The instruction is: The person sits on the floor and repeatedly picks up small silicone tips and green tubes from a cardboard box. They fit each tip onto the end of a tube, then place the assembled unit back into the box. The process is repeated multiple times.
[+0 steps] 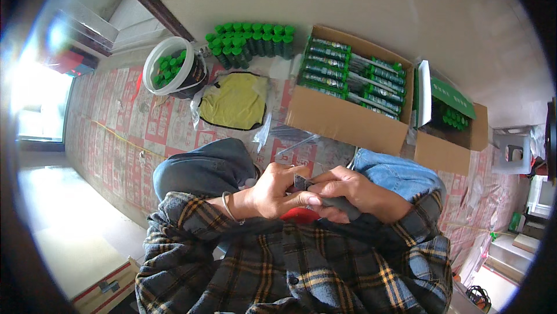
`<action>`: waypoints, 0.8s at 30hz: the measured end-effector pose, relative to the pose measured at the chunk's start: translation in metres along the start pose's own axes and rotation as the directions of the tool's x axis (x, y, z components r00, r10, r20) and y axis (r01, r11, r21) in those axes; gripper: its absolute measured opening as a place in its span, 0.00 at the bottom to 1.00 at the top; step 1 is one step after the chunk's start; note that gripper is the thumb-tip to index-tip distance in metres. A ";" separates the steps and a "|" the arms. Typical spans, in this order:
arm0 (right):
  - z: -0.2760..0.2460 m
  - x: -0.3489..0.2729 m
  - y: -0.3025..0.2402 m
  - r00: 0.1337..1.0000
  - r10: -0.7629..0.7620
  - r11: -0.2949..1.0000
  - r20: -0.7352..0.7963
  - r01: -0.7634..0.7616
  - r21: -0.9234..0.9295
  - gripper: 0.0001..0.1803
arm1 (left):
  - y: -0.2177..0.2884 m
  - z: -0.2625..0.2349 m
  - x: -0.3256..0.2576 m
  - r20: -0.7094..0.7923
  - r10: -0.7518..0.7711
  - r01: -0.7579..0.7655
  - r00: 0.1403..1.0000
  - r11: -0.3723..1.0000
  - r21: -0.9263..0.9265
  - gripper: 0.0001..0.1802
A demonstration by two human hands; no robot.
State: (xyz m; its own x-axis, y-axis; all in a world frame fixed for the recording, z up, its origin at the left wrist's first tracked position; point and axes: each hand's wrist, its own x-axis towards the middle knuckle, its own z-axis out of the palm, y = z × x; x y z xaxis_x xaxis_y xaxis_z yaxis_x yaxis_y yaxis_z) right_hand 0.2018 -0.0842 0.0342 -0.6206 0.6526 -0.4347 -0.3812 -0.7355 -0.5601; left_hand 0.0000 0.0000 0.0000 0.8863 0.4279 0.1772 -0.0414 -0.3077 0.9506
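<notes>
My left hand [272, 192] and my right hand [354, 193] meet in front of my chest, above my knees in blue jeans. Both grip one slim dark grey tube-like item [331, 201] that seems to sit in a clear plastic sleeve. The left fingers pinch its upper end near the sleeve's tip. The right hand wraps around its lower part. A bracelet circles my left wrist. My sleeves are plaid flannel.
An open cardboard box [342, 119] holds rows of green-capped packed tubes. A second open box [449, 140] stands to its right. A white bucket [171, 67] and a standing cluster of green-capped tubes [249, 41] are beyond. A yellow cloth [235, 102] lies on the covered floor.
</notes>
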 end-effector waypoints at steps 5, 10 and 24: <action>0.004 0.005 -0.006 0.997 -0.040 0.998 -0.070 0.036 -0.057 0.14 | 0.007 -0.007 0.005 -0.059 0.009 -0.012 0.998 0.999 -0.048 0.22; 0.008 -0.002 -0.011 0.998 0.007 0.996 -0.063 -0.002 0.085 0.13 | 0.010 -0.004 0.007 -0.070 -0.096 0.088 0.993 0.990 -0.113 0.23; -0.040 -0.006 -0.014 0.928 -0.040 0.977 -0.372 0.115 0.182 0.20 | 0.006 -0.043 0.013 -0.228 -0.437 0.292 0.870 0.829 -0.476 0.26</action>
State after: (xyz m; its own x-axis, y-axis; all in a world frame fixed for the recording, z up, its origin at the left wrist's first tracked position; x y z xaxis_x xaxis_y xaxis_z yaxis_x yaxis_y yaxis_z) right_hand 0.2387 -0.0705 0.0167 -0.3059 0.7021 -0.6430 -0.5680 -0.6766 -0.4686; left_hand -0.0085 0.0402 0.0195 0.6841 0.7006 -0.2030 0.0044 0.2744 0.9616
